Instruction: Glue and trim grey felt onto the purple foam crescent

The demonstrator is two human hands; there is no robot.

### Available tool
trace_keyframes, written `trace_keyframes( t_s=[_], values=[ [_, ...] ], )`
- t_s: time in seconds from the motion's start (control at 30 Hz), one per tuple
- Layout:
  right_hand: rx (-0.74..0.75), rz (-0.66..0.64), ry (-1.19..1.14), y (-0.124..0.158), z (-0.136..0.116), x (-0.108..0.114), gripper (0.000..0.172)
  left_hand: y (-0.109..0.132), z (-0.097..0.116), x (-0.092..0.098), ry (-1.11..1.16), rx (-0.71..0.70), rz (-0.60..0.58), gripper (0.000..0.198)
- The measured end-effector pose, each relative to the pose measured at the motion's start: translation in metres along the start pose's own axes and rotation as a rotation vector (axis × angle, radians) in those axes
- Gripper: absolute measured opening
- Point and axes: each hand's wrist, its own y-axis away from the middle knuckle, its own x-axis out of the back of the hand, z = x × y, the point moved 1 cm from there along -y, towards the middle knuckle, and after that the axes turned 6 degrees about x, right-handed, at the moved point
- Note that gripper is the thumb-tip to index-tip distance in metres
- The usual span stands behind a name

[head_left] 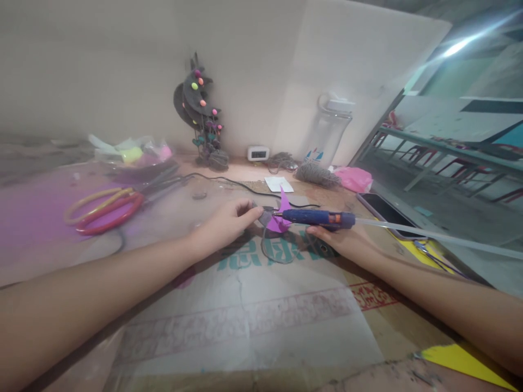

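My left hand point(235, 222) pinches a small grey piece point(265, 218) between thumb and fingers, and a thin grey cord point(267, 251) loops down below it. In my right hand point(341, 237) is a blue glue gun point(312, 218), pointing left with its nozzle at the grey piece. A long clear glue stick point(433, 233) sticks out of the gun's back end. A purple cut-out shape point(281, 215) shows behind the nozzle; whether the left fingers also hold it, I cannot tell.
Red-and-yellow-handled scissors point(110, 211) lie at the left. Along the back are a grey moon ornament point(200, 109), a small digital clock point(258, 153), a grey yarn skein point(314, 175) and a clear bottle point(328, 130). A phone point(388, 213) lies at the right edge.
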Motion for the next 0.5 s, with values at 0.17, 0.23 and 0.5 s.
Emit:
trace_keyframes(
  t_s=[0.17,0.23,0.5],
  values=[
    [0.037,-0.025,-0.004,-0.003,0.004,-0.001,0.030,-0.001,0.000,0.000,0.006,-0.027,-0.007,0.033],
    [0.046,-0.020,0.013,-0.005,0.005,-0.001,0.030,-0.001,0.000,0.000,0.017,-0.044,-0.008,0.033],
    [0.051,0.125,-0.067,-0.016,0.012,0.016,0.047,0.000,0.002,0.000,0.082,-0.033,-0.016,0.030]
  ],
)
